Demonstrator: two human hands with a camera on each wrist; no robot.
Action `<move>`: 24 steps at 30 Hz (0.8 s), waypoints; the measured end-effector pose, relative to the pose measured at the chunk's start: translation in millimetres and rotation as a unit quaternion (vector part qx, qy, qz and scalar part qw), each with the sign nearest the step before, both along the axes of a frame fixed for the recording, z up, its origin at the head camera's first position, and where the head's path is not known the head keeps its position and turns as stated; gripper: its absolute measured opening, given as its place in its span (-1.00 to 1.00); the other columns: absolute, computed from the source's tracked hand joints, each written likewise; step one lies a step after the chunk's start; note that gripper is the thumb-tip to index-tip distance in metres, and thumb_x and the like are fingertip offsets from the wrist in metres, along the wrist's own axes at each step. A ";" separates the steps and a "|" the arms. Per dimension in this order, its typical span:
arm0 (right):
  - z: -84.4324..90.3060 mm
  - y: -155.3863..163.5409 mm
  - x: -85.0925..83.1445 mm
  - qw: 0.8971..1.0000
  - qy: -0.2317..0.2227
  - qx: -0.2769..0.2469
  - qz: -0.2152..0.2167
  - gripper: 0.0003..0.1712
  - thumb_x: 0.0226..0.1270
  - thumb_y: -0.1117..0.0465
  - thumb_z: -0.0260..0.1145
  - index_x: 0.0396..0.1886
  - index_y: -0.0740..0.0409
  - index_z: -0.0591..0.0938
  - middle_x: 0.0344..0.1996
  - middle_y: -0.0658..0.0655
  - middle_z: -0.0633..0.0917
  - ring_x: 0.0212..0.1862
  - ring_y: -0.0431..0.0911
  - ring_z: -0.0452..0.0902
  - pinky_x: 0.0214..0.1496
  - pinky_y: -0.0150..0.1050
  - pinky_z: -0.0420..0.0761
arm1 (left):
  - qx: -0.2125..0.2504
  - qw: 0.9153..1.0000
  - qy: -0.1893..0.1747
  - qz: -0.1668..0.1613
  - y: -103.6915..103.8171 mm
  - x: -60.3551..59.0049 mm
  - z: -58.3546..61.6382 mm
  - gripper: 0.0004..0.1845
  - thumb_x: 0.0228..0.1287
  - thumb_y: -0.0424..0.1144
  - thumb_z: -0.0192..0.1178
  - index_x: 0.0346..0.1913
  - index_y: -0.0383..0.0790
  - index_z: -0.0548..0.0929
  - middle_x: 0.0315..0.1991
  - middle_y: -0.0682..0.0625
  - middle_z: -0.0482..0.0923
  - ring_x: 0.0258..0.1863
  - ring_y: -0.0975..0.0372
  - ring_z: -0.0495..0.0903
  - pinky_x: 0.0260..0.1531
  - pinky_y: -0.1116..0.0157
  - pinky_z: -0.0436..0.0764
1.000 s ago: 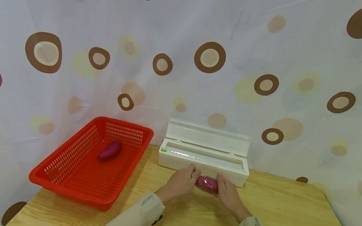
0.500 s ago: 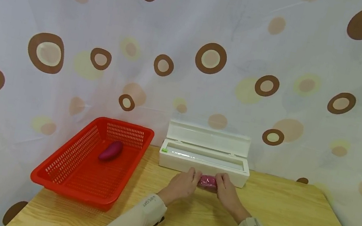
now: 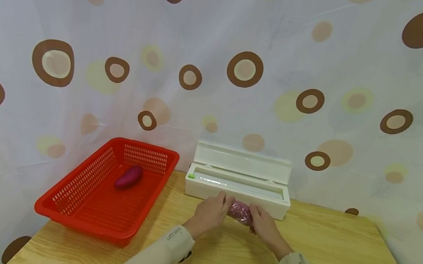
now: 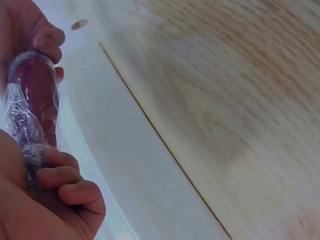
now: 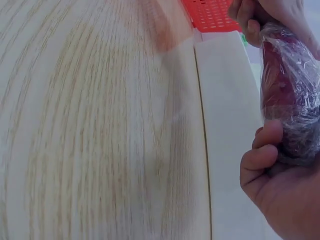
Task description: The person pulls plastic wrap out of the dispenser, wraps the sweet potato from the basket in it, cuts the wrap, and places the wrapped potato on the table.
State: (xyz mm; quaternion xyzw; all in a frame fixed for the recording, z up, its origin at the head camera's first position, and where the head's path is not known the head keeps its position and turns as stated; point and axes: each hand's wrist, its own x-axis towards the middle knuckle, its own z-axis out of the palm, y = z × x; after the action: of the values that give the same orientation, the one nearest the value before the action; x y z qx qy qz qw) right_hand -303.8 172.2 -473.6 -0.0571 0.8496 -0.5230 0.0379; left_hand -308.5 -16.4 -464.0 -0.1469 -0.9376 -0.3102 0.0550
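Left hand (image 3: 206, 215) and right hand (image 3: 267, 229) grip opposite ends of shiny-wrapped purple object (image 3: 240, 212) between them. White box (image 3: 201, 190), lid (image 3: 242, 162) raised, just beyond both hands. Red basket (image 3: 104, 210) left of left hand; purple elongated item (image 3: 129, 176) inside.

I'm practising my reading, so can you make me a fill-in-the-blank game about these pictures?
1. The basket is coloured ____.
2. In the head view, the white box stands to the ____ of the basket.
3. The film-wrapped vegetable is held by the left hand and the right hand: ____ hands altogether.
4. The lid of the white box is not shut but ____.

Missing words: red; right; two; open.
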 end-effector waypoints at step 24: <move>-9.0 12.2 -2.7 0.993 0.072 0.093 0.003 -0.48 0.53 -0.06 -0.12 -0.02 0.31 0.49 -0.44 0.11 0.56 -0.50 -0.11 0.45 -0.46 -0.23 0.50 | -0.073 0.995 -0.024 -0.058 -0.1 -0.3 -6.9 -0.48 0.49 0.15 -0.39 -0.07 -0.17 0.45 -0.42 -0.01 0.51 -0.51 0.22 0.49 -0.53 0.30 0.48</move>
State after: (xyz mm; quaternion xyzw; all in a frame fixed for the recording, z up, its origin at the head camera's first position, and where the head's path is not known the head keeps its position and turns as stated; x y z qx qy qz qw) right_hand -306.6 184.4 -482.6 -0.0931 0.8947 -0.4366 -0.0168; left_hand -308.8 -16.5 -471.0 -0.1969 -0.9488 -0.2472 0.0035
